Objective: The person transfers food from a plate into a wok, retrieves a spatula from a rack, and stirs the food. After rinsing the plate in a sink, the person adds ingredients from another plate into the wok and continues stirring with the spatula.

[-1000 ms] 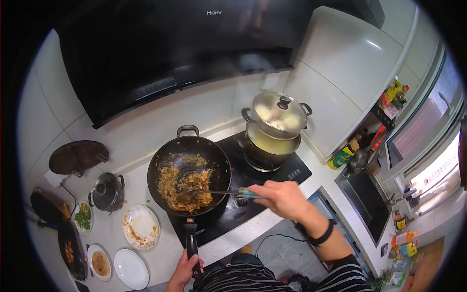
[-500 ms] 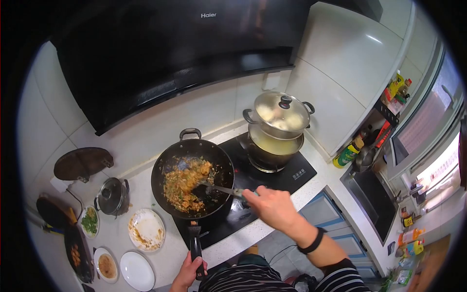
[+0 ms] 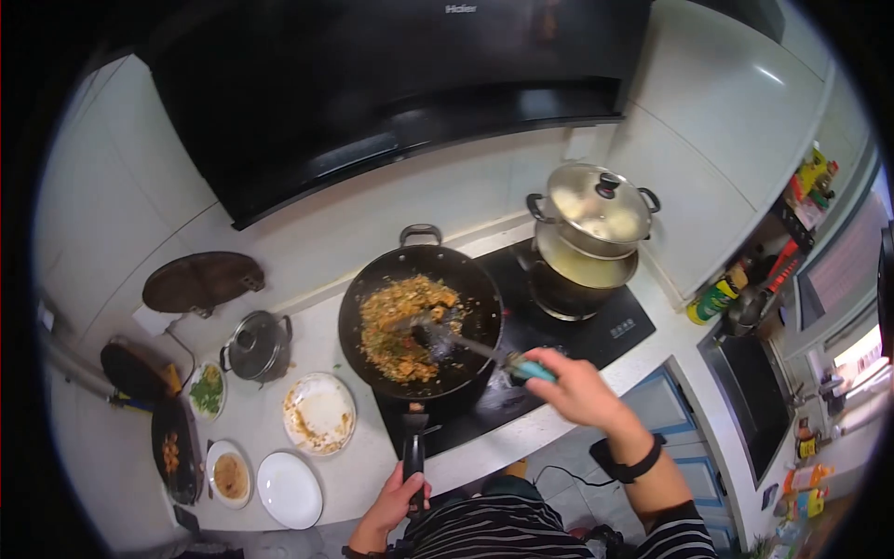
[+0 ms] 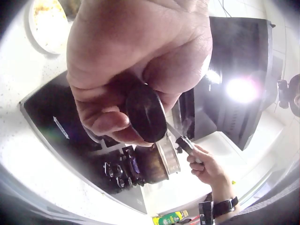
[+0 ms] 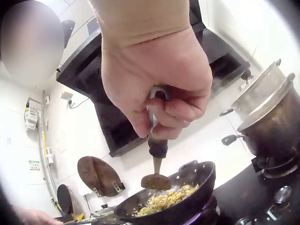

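A black wok on the stove holds chopped, browned food. My left hand grips the wok's black handle, its fingers wrapped round it; the left wrist view shows the handle's end in the fist. My right hand holds a spatula by its turquoise-ended handle, the metal shaft reaching down over the wok. Its blade overlaps the food in the head view. In the right wrist view, the fingers of my right hand curl round the handle above the wok, and the blade shows below.
A lidded steamer sits over a pot on the right burner. Left of the wok are a sauce-smeared plate, a white plate, a small lidded pot and a dish of greens. A range hood hangs above; a sink is right.
The spatula has moved through the food, which is heaped differently in the wok. The left hand keeps its grip on the handle. The head view has shifted, so everything appears further right.
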The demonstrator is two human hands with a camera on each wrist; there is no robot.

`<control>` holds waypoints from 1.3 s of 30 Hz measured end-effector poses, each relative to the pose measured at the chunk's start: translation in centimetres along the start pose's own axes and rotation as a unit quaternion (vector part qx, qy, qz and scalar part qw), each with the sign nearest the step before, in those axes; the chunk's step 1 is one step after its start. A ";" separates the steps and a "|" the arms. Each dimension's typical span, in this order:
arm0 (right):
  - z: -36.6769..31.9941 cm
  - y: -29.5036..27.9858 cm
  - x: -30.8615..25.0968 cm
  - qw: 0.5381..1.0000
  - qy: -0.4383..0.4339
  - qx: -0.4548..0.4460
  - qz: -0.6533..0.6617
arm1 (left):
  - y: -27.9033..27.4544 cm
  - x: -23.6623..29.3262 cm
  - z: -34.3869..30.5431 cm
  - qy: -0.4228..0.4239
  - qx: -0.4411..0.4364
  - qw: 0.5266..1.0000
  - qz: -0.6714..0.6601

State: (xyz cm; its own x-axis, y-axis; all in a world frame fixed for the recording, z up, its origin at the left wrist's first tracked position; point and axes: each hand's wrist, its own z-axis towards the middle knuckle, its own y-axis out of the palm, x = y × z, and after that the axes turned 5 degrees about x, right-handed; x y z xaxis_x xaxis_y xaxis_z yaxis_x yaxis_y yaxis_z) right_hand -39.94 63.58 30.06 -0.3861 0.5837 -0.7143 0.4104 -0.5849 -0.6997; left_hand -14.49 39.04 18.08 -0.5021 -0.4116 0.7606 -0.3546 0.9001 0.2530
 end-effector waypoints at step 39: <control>5.6 3.7 -1.2 0.964 -0.111 0.127 -0.206 | 0.6 0.5 -0.3 -0.004 0.000 1.000 0.029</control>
State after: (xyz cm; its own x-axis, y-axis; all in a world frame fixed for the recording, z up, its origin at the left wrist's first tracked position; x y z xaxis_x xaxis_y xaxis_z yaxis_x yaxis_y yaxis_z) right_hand -42.57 57.60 28.23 -0.6525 0.6771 -0.3401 -0.0210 -0.4648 -0.8852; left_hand -14.74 39.39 18.82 -0.5281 -0.3592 0.7695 -0.3247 0.9227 0.2079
